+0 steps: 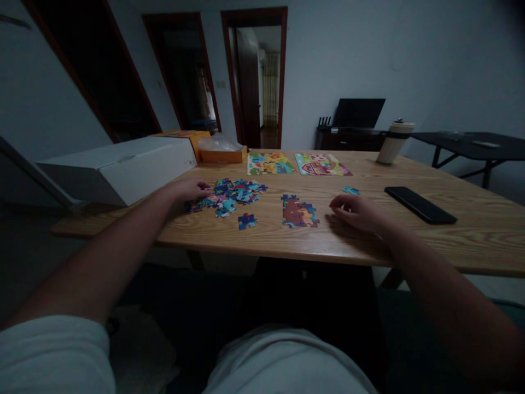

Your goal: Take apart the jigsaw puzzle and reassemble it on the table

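My left hand (189, 190) is at the left edge of a heap of blue, teal and purple jigsaw pieces (240, 191). Its fingers are dim and partly hidden, so I cannot make out whether they grip a piece. One blue loose piece (247, 221) lies in front of the heap. At the middle of the table is a small joined section of puzzle (298, 212), brown and orange with blue edges. My right hand (357, 212) rests on the wood to its right, fingers loosely curled and slightly apart, with nothing visible in them. A teal piece (350, 190) lies just beyond it.
Two colourful puzzle pictures (270, 163) lie towards the back of the wooden table (410, 241). A white box (135, 164) and an orange box with clear plastic (223, 156) stand at left. On the right are a black phone (419, 204) and a cream tumbler (394, 143).
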`<state>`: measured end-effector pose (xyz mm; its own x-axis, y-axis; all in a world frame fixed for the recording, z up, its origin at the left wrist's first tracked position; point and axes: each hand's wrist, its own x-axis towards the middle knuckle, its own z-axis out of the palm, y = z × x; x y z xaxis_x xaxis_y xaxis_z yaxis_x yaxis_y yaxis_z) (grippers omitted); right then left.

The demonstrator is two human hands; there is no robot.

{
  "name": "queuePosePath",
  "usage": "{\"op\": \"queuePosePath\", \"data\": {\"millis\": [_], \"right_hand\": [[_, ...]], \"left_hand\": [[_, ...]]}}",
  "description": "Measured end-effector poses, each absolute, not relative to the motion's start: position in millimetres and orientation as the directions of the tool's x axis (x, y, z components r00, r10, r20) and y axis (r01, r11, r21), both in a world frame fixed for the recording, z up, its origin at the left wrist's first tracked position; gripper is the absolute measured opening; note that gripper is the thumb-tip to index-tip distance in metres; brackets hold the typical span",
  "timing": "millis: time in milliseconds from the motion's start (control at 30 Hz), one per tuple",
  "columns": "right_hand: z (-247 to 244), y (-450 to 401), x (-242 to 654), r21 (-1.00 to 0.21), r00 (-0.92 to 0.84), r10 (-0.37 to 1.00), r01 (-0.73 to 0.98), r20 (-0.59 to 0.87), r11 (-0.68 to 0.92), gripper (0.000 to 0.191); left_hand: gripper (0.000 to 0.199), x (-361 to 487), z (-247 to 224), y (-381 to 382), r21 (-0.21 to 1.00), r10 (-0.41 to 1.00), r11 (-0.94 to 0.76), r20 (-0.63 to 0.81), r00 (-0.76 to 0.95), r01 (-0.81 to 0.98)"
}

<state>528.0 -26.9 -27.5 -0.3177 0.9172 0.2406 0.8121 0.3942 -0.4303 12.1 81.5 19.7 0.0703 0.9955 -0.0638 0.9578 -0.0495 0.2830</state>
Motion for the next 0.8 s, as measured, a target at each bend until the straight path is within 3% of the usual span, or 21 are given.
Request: {"op": "queuePosePath", "data": {"millis": [133,367,500,633,800], "right_hand": [[-26,-28,526,-0.425,-0.336,0.905,0.801,0.261,0.421,0.016],[-29,-26,529,-0.442,-0.345,0.896,0.782,0.281,0.44,0.013],[-29,-26,527,-0.453,-0.335,0.906,0.786,0.258,0.42,0.014],[-27,-28,525,-0.449,-0.33,0.915,0.798,0.234,0.402,0.014],[-27,-29,526,-0.439,-0.344,0.907,0.795,0.241,0.418,0.016]], "left_hand": [[0.06,15,20,90,0.319,0.983,-0.078,-0.135,0.127,0.945],[0.057,43,33,83,0.19,0.968,-0.164,-0.157,0.195,0.968],[0.059,59,39,76,0.128,0.966,-0.21,-0.122,0.226,0.969],[0.069,81,39,71,0.169,0.955,-0.285,-0.036,0.295,0.944],[0.071,106,25,70,0.123,0.886,-0.448,-0.069,0.458,0.886]]}}
